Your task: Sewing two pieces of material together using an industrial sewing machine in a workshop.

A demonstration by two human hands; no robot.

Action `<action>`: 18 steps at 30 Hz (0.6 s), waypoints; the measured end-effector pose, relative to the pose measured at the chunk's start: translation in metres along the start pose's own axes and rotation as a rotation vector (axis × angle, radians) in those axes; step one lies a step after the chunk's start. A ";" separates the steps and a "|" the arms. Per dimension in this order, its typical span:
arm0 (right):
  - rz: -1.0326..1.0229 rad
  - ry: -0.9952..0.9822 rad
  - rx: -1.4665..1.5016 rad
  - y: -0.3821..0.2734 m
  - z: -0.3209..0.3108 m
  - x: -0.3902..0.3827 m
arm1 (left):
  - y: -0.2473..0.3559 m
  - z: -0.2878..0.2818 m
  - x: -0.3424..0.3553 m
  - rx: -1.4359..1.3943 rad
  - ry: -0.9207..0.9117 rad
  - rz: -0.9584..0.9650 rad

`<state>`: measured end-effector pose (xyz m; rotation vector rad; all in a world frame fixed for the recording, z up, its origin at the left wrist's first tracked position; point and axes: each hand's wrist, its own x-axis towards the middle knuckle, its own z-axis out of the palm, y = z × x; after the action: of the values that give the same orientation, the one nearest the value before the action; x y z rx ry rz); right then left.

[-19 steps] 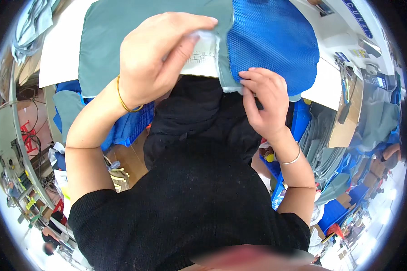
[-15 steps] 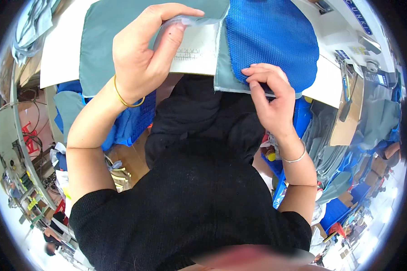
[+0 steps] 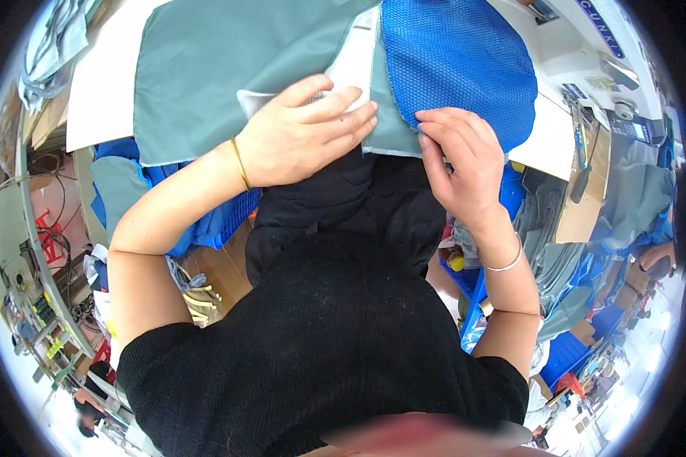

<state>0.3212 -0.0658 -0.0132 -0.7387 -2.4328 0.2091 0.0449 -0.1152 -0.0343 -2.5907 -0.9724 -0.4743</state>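
Note:
A grey-green fabric piece (image 3: pixel 198 84) is spread over the left of the white table, its folded-over corner showing a pale underside beside my left hand. My left hand (image 3: pixel 305 133) lies palm down at the table's near edge, fingers stretched out and holding nothing. To the right, a blue mesh fabric piece (image 3: pixel 461 68) with a rounded outline rests on another grey-green layer (image 3: pixel 389 126). Thumb and fingertips of my right hand (image 3: pixel 465 164) pinch the left edge of the blue mesh near its lower corner.
A white machine body (image 3: pixel 625 57) stands at the far right. Scissors or similar tools (image 3: pixel 583 152) lie beside it on cardboard (image 3: pixel 587 198). Blue bins (image 3: pixel 568 358) and stacked grey fabric (image 3: pixel 537 236) are at the right, with more blue fabric (image 3: pixel 213 221) under the table at the left.
My left hand has let go of the grey-green fabric's raised edge and come down toward me, flattening out. That fabric now covers more of the table. My right hand has barely moved.

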 end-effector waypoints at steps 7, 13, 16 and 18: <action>-0.209 0.015 -0.185 -0.015 -0.008 0.013 | 0.007 0.001 0.005 -0.182 -0.003 0.026; -0.188 -0.009 -0.163 -0.026 0.029 -0.002 | 0.007 0.004 -0.002 -0.307 0.067 0.012; -0.162 0.055 -0.133 -0.026 0.036 -0.008 | 0.008 0.007 -0.006 -0.319 0.112 0.022; -0.140 0.085 -0.118 -0.027 0.038 -0.010 | 0.008 0.010 -0.007 -0.309 0.133 0.034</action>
<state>0.2944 -0.0930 -0.0412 -0.6115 -2.4192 -0.0206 0.0475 -0.1209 -0.0473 -2.7948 -0.8670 -0.8351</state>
